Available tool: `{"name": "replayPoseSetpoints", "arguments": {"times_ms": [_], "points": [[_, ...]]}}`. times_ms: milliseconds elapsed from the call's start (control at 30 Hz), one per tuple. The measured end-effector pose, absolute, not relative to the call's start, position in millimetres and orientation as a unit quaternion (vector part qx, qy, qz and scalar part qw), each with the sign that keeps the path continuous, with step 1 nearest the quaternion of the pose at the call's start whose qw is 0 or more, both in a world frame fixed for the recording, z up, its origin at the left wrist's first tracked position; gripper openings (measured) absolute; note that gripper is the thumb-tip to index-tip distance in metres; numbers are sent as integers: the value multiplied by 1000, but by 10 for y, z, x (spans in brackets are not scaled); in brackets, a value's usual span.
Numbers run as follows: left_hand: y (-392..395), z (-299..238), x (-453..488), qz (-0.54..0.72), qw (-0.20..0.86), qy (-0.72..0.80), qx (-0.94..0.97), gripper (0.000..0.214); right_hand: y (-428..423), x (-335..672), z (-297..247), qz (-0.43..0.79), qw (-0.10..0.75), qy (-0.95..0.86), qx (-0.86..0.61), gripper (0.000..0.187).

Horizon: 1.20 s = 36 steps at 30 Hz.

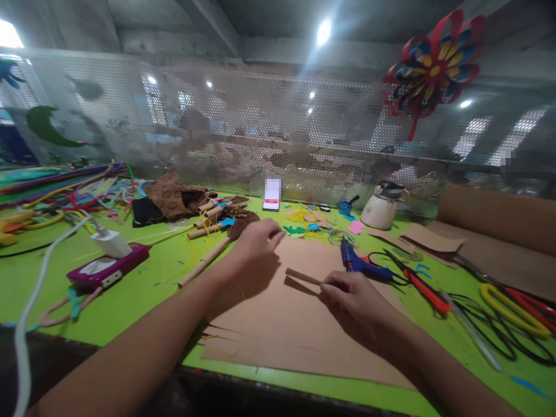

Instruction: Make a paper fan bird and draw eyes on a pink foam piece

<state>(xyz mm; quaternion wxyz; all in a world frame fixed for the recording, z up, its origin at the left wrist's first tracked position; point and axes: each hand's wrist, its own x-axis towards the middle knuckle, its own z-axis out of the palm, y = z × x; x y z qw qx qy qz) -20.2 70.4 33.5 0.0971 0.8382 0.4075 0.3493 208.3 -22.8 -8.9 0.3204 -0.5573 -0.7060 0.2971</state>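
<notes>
My right hand (354, 301) pinches one end of a thin brown paper strip (303, 277) and holds it just above a large brown paper sheet (286, 324) on the green table (156, 284). My left hand (257, 238) hovers over the sheet's far left corner with its fingers curled together; whether anything is in them I cannot make out. A rolled brown paper stick with a fringed end (212, 255) lies just left of that hand. A blue glue gun (358, 263) rests right of the strip.
Red-handled scissors (423, 289), black cables and yellow-handled scissors (516, 304) lie at the right. A white jar (381, 205), a phone on a stand (271, 193), paper rolls and scraps sit at the back. A purple phone (108, 269) with charger lies left, beside coloured strips.
</notes>
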Motion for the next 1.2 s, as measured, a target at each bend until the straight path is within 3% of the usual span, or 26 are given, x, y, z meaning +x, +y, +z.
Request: {"name": "replayPoseSetpoints", "arguments": {"times_ms": [67,200,600,1200], "points": [[540,270,-49,313,75,317,892,12,-235,2071,-66,288,323,-709,-557,23],[368,208,65,201,91,190,957,19,-256,2063,-30,278,326,-719,-547,20],[349,230,16,120,300,326,888,23,-313,2020,28,272,325,-715,-556,18],[529,151,9,85,362,295,880,28,-205,2159,-182,356,365,-689,-516,33]]}}
